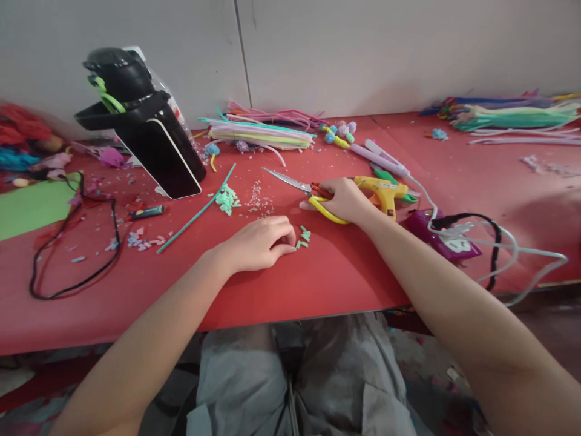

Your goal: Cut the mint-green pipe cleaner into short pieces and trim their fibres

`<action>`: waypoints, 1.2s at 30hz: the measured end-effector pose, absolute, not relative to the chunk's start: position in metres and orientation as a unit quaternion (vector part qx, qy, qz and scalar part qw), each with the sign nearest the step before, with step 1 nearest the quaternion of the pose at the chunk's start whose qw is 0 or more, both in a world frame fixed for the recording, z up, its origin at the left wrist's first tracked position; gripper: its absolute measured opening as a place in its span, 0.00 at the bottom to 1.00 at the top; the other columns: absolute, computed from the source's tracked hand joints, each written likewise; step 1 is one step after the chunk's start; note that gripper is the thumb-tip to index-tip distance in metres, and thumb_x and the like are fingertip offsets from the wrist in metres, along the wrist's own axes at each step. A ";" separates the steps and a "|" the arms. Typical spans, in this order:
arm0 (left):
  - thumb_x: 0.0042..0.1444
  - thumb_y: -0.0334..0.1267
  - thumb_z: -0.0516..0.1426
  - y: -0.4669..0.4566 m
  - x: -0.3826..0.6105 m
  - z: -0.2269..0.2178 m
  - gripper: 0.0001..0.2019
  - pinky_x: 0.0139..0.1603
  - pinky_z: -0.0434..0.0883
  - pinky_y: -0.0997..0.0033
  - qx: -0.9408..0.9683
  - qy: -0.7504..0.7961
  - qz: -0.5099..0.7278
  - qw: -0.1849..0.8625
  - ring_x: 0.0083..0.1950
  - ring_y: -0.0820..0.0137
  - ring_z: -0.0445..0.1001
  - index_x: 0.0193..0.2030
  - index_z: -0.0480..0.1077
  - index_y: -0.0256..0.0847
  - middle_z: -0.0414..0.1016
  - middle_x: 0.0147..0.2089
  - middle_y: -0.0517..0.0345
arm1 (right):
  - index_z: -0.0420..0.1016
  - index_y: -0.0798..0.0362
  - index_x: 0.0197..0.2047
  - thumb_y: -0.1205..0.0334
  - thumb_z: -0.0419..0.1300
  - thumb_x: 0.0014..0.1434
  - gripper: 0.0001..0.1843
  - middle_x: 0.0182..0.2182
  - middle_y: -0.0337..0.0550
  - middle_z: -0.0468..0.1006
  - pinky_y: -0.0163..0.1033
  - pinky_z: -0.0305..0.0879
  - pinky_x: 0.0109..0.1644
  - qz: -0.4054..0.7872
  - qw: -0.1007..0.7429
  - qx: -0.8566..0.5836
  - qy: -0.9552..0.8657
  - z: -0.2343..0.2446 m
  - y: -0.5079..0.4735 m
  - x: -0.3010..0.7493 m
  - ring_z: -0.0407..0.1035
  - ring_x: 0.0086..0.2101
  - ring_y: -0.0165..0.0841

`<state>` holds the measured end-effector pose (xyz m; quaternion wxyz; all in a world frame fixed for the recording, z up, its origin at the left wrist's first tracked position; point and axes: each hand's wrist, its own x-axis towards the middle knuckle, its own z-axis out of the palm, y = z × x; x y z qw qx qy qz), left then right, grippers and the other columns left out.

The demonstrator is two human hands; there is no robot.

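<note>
Scissors with steel blades and yellow-and-orange handles [297,183] are clamped in the right hand's grip [347,203], blades angled toward the far left. The left hand [265,242] rests on the red worktop [308,290], fingers curled beside short mint-green cut pieces [304,236]; I cannot tell whether its fingertips meet or pinch one. A careless sweep there could scatter these pieces or mix them with the pale crumbs [259,197] beyond. A sideways jolt of the right wrist could knock the yellow plastic glue gun [385,192] just beside it. Bare surface between both hands and the front edge gives room to draw back; rightward, the glue gun, purple box [429,233] and looping white cable [540,251] look cramping.
</note>
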<state>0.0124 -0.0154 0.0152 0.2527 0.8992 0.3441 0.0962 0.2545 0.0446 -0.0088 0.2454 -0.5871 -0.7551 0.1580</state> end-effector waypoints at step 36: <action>0.64 0.39 0.60 0.012 -0.004 0.006 0.04 0.41 0.72 0.70 0.806 0.425 0.343 0.227 0.39 0.71 0.77 0.40 0.72 0.42 0.81 0.38 0.56 | 0.66 0.50 0.29 0.53 0.78 0.38 0.25 0.26 0.36 0.78 0.41 0.71 0.40 0.558 0.479 -0.413 -0.538 0.005 0.018 0.213 0.75 0.30 0.32</action>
